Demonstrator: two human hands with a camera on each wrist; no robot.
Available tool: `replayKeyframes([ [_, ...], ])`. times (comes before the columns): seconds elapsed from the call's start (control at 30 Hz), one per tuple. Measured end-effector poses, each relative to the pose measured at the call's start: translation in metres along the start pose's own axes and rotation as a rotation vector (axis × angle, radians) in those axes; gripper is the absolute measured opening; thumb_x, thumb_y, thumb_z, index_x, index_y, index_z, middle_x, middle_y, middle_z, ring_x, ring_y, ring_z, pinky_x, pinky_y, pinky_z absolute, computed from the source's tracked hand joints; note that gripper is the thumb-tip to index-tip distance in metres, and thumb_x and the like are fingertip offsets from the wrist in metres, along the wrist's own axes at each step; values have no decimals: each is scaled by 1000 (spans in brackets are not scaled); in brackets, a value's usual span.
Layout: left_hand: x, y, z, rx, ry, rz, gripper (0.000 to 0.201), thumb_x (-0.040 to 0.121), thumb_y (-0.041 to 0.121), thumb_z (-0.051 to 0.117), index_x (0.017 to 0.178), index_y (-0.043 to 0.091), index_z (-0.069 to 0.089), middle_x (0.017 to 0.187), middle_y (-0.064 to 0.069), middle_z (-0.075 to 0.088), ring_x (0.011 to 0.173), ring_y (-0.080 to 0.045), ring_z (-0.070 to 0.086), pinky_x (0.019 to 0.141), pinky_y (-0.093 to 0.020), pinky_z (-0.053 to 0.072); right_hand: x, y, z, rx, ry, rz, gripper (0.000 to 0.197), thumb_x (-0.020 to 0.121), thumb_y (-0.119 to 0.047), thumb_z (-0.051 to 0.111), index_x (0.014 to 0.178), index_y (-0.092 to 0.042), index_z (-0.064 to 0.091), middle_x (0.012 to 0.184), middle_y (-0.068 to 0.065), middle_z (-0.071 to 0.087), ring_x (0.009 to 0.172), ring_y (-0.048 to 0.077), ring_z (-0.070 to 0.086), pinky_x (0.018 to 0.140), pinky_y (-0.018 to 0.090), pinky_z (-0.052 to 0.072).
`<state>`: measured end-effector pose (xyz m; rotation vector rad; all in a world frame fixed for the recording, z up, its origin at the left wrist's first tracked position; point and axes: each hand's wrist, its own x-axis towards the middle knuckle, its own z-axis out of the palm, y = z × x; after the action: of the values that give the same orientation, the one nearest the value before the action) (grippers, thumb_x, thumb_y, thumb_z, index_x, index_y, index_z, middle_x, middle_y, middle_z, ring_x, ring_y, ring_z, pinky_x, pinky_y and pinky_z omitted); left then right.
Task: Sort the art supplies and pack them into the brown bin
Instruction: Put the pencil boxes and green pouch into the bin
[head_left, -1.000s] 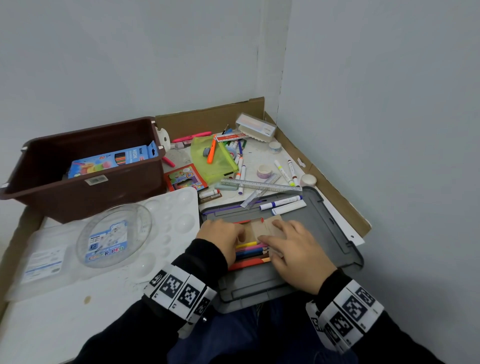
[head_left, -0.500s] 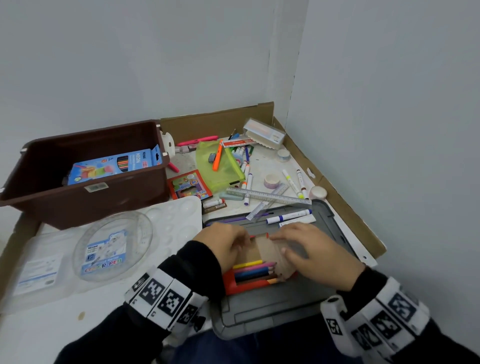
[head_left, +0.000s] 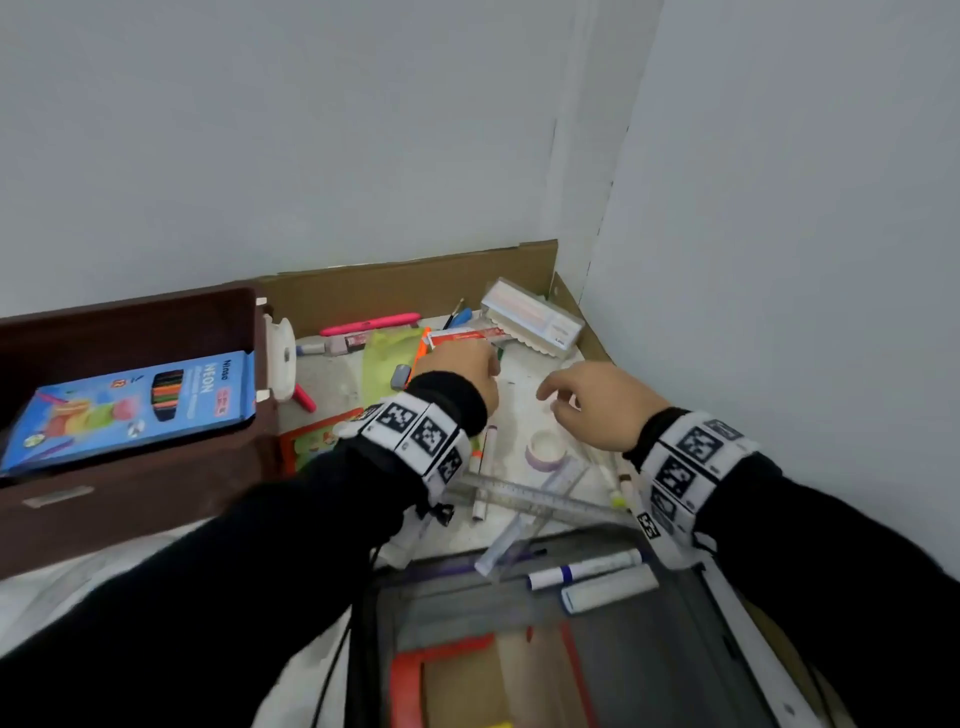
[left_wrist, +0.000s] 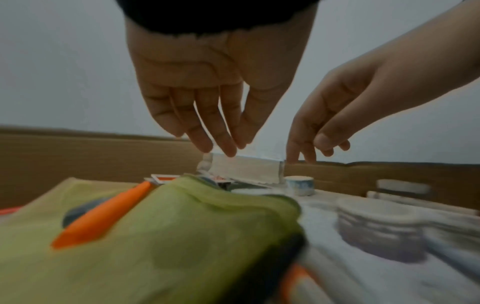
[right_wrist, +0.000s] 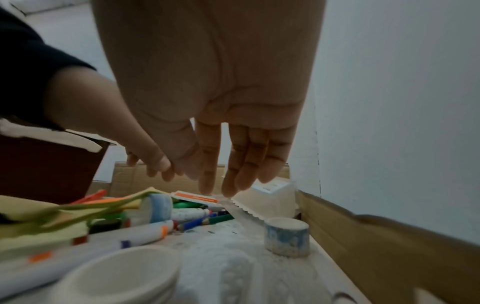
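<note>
Two empty hands (head_left: 460, 371) (head_left: 597, 405) above one clear case (head_left: 530, 317)

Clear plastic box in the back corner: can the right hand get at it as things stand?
Probably yes. The right hand hangs open in the air just short of the clear plastic box, with nothing between them. The left hand reaches toward the box's other end, leaving the near end free.
</note>
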<state>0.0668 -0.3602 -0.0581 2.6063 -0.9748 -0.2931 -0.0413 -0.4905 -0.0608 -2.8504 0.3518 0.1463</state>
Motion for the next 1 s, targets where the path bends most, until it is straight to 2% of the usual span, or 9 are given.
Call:
replayKeyframes([
  [0.13, 45, 2, 7, 199, -81, -84, 11, 86, 19, 51, 90, 13, 59, 81, -1, 56, 76, -22, 54, 73, -31, 48, 48, 2, 3, -82, 7, 26, 33, 93, -17, 42, 120, -26, 59, 117, 8, 52, 109, 26, 50, 82, 30, 39],
  [0.3, 66, -7, 30, 426, -125, -111, 20, 84, 34, 55, 97, 19, 58, 85, 1, 54, 86, -22, 54, 76, -30, 44, 80, 0, 5, -200, 120, -10, 33, 94, -18, 44, 119, -30, 61, 116, 8, 51, 111, 28, 45, 91, 36, 37],
  [0.37, 68, -10, 34, 418, -114, -116, 16, 83, 31, 54, 91, 18, 56, 92, 0, 56, 86, -22, 52, 76, -30, 42, 86, -2, 5, -231, 145, -25, 32, 95, -19, 45, 118, -32, 62, 114, 8, 52, 109, 28, 47, 91, 37, 37],
  [0.47, 67, -9, 28, 368, -115, -121, 19, 84, 25, 54, 69, 16, 46, 70, -1, 49, 72, -21, 48, 66, -29, 39, 93, -6, 5, -278, 150, -73, 32, 95, -19, 46, 117, -33, 63, 113, 7, 52, 107, 27, 49, 83, 34, 38],
  [0.57, 62, -9, 15, 245, -103, -131, 27, 86, 33, 54, 68, 12, 50, 64, -3, 48, 69, -22, 53, 62, -28, 44, 97, -10, 8, -300, 129, -94, 31, 94, -16, 50, 117, -31, 64, 115, 8, 49, 109, 27, 47, 78, 32, 37],
  [0.67, 52, -12, -5, 152, 14, -127, 28, 85, 34, 56, 83, 6, 61, 85, -9, 58, 77, -24, 56, 70, -30, 49, 102, -15, 9, -289, 94, -92, 31, 92, -14, 54, 117, -28, 64, 116, 9, 47, 110, 28, 45, 80, 33, 37],
  [0.77, 37, -17, -30, 82, 205, -117, 20, 82, 23, 58, 95, 7, 60, 102, -13, 52, 80, -24, 46, 72, -30, 37, 107, -22, 11, -296, 70, -105, 32, 90, -10, 53, 116, -26, 64, 118, 9, 47, 110, 28, 45, 81, 33, 37],
  [0.87, 21, -24, -48, 16, 275, -101, 12, 81, 17, 58, 88, 8, 61, 90, -8, 59, 75, -22, 47, 67, -29, 35, 110, -32, 17, -357, 85, -131, 28, 89, -7, 51, 114, -18, 59, 116, 10, 49, 107, 29, 48, 76, 33, 37],
  [1.0, 0, -31, -56, -115, 355, -81, 6, 79, 13, 58, 76, 16, 54, 72, 5, 52, 69, -15, 46, 62, -23, 32, 113, -38, 22, -433, 95, -116, 25, 91, -7, 48, 113, -13, 56, 117, 12, 51, 105, 29, 52, 78, 35, 40],
])
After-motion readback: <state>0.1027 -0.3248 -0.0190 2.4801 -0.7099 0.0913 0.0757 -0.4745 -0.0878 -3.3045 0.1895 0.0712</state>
